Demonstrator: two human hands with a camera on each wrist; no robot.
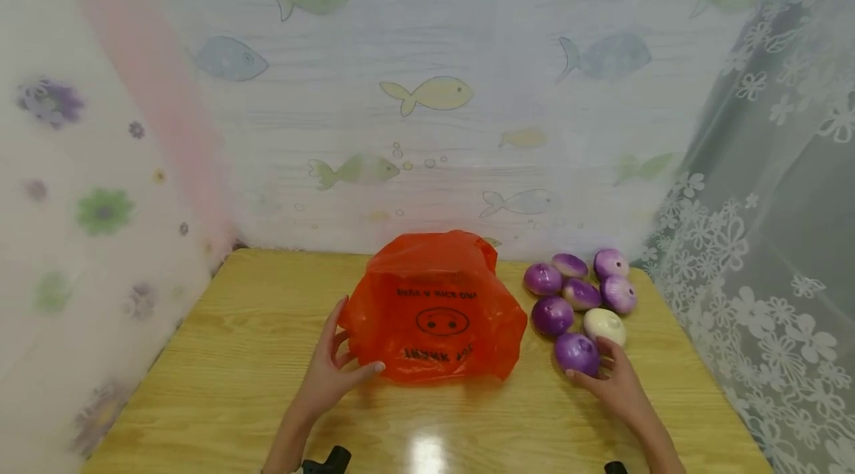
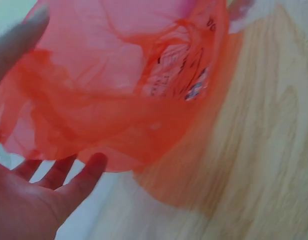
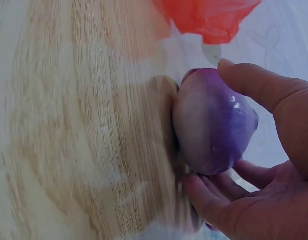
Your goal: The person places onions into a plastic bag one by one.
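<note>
An orange-red plastic bag with a printed pig nose lies on the table, its mouth spread toward me. My left hand is at the bag's left edge, thumb and fingers apart; in the left wrist view its fingers touch or nearly touch the rim. At the near end of a group of onions, my right hand holds a purple onion between thumb and fingers. The right wrist view shows the same onion low over the table, with the thumb on one side and fingers on the other.
Several more purple onions and one pale onion sit right of the bag, toward the table's far right corner. The wooden table meets a fish-patterned curtain at the back. Lace curtain hangs along the right side.
</note>
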